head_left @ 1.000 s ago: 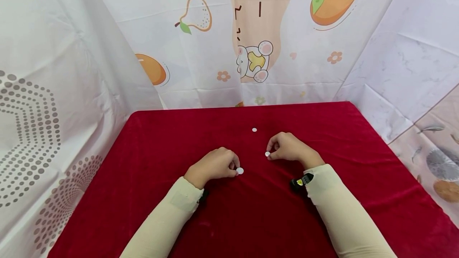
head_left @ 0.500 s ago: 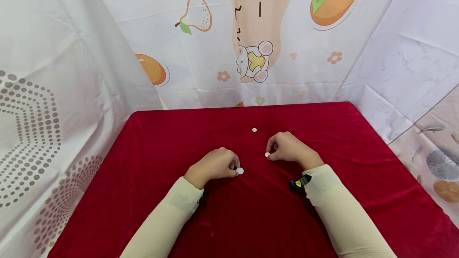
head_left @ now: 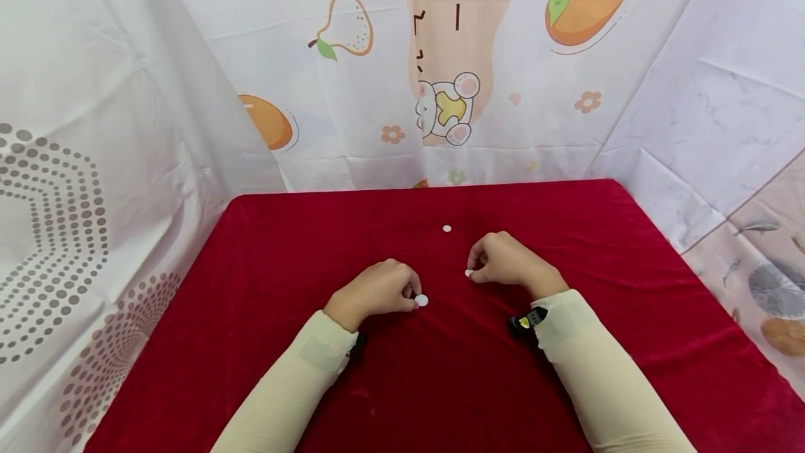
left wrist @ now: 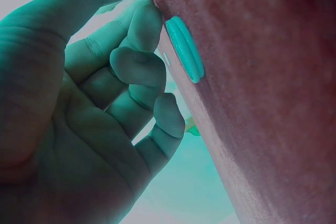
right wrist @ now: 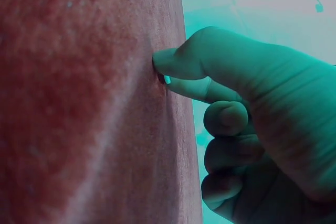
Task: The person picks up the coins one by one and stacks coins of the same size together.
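On the red cloth, my left hand (head_left: 380, 289) pinches the edge of a round white disc (head_left: 422, 300) between thumb and index finger. A two-layered disc (left wrist: 184, 50) shows low by the cloth in the left wrist view, close to the bent fingers (left wrist: 144, 27). My right hand (head_left: 506, 259) pinches a smaller white disc (head_left: 469, 272) just above the cloth. Only a bright sliver of the disc (right wrist: 167, 79) shows between thumb and index finger in the right wrist view; the other fingers are curled. Beyond both hands lies a third white disc (head_left: 447, 228).
A red velvet cloth (head_left: 302, 236) covers the table, with folds at the right. White printed curtains (head_left: 352, 110) hang behind it and at both sides. A dark strap with a small device (head_left: 528, 319) sits on the right wrist.
The small disc in my right hand has tipped and dropped slightly, so less of its face shows. My left hand and the far disc hold their places.
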`<state>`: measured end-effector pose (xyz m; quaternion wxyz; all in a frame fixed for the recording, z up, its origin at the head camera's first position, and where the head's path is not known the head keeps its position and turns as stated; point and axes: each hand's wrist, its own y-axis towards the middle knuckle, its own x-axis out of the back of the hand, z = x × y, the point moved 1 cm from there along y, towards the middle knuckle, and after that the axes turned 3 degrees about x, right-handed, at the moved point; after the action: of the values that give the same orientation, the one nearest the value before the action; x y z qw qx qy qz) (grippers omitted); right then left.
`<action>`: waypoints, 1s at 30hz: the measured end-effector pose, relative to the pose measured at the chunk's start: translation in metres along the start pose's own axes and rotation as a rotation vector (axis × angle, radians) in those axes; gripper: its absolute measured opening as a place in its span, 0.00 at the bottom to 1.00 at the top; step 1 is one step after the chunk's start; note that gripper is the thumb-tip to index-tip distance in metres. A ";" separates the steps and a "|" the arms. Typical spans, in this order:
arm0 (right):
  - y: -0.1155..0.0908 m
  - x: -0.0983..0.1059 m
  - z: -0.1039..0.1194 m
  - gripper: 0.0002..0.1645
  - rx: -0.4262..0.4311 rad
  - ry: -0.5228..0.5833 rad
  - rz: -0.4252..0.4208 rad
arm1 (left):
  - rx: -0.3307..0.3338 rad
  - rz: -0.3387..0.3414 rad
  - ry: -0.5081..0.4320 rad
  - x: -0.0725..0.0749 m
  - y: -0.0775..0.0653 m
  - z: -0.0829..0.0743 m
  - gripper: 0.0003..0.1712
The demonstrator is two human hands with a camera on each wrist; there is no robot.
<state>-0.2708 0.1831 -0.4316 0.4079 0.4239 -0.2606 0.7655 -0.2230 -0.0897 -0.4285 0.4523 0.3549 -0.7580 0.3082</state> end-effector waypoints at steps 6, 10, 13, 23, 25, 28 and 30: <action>0.000 -0.002 -0.001 0.06 0.007 0.025 0.005 | 0.004 0.001 -0.003 -0.001 0.001 0.000 0.03; 0.001 -0.002 0.000 0.07 0.019 0.031 0.010 | 0.003 0.000 -0.003 -0.001 0.001 0.000 0.03; 0.002 -0.003 0.001 0.07 0.031 0.029 0.012 | 0.001 -0.003 0.000 -0.001 0.001 0.000 0.02; -0.001 -0.003 0.012 0.08 0.043 0.033 0.079 | 0.005 0.004 -0.004 0.000 0.002 0.001 0.02; -0.002 -0.004 0.015 0.08 0.048 0.036 0.092 | 0.008 0.004 -0.008 0.000 0.002 0.001 0.02; -0.003 -0.005 0.019 0.09 0.050 0.047 0.109 | 0.007 0.003 -0.011 -0.001 0.002 0.001 0.02; -0.004 -0.005 0.021 0.10 0.054 0.058 0.123 | 0.007 0.003 -0.012 0.000 0.001 0.001 0.02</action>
<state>-0.2566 0.1669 -0.4252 0.3557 0.3958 -0.2535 0.8078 -0.2245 -0.0895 -0.4295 0.4459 0.3573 -0.7602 0.3092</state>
